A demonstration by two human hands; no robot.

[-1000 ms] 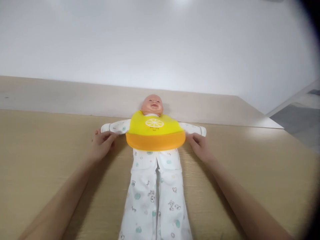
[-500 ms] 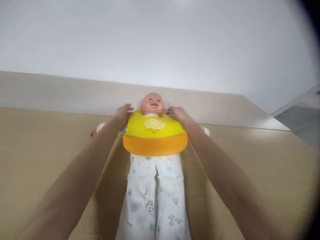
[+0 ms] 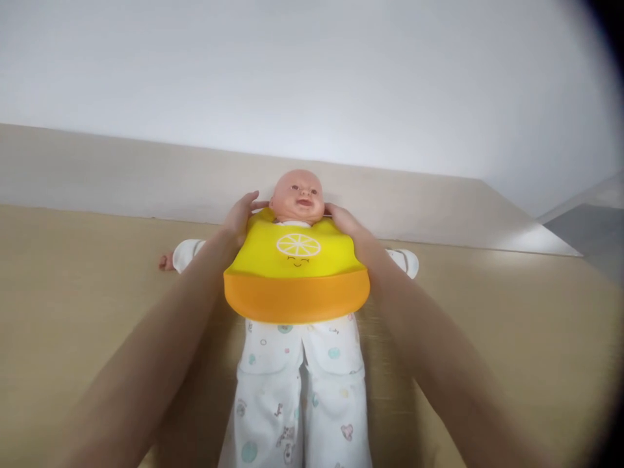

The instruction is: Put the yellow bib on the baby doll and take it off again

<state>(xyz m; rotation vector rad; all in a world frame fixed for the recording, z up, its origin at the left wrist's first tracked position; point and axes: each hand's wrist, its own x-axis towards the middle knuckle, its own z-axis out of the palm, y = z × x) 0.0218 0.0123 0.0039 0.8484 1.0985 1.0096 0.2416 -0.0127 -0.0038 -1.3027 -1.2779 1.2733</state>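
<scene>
A baby doll lies on its back, dressed in white patterned clothes. Over its chest is a yellow bib with a white citrus slice, a smiling face and an orange pocket along the bottom. My left hand is beside the doll's neck, fingers stretched toward the bib's upper edge, one finger raised apart. On the other side my right hand reaches in with extended fingers, their tips partly hidden behind the neck. The bib's neck ends are hidden behind the doll.
The doll rests on a light wood surface. Behind its head a paler strip runs along the white wall. The doll's arms stick out to both sides under my forearms, one small hand showing at left.
The view has come closer to the doll. Both my hands have moved in against the doll's neck, the right fingertips now going partly out of sight behind it.
</scene>
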